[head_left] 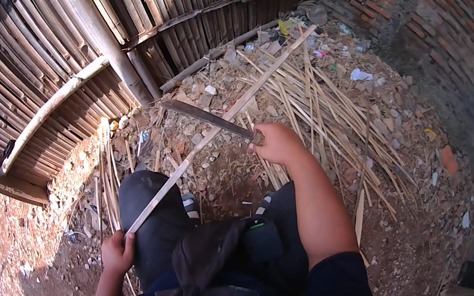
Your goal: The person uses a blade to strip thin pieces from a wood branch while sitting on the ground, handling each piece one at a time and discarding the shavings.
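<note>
head: pale strip (247, 96) in left fingers (115, 243)

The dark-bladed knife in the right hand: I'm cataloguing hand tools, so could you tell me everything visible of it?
The long, dark, metal-looking knife has a narrow, nearly straight blade with a blunt-looking far end. The person's bare right hand closes around its handle, mostly hiding it. The blade points left, crossing over a long, pale, flat wooden strip; whether they touch is unclear.
</note>
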`<move>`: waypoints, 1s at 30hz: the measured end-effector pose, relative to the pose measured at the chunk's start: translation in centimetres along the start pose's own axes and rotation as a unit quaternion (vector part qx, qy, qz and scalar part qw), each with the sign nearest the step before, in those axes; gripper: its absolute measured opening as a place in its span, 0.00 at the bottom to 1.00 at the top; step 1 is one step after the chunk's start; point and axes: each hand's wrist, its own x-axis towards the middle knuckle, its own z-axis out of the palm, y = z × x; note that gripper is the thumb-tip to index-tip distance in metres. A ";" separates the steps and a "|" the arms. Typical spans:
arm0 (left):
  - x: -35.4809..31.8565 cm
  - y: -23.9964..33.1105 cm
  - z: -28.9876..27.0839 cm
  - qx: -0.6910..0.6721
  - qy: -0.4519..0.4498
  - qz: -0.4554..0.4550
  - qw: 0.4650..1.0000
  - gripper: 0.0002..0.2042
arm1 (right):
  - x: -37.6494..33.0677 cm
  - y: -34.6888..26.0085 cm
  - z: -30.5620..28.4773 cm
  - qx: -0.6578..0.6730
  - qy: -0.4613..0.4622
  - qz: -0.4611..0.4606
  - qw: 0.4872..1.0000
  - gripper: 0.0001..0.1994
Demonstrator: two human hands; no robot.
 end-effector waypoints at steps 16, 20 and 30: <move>0.4 -0.3 -0.1 0.024 0.021 0.019 0.999 0.22 | 0.2 -1.5 0.1 -0.037 -0.007 0.057 0.998 0.15; 0.5 0.3 -1.0 0.031 -0.017 -0.012 0.999 0.21 | -0.8 -4.3 -0.3 -0.084 -0.129 0.014 0.988 0.19; 0.6 -0.6 0.4 0.013 0.007 -0.007 1.000 0.22 | 0.4 -0.9 0.5 -0.004 -0.031 0.048 0.998 0.17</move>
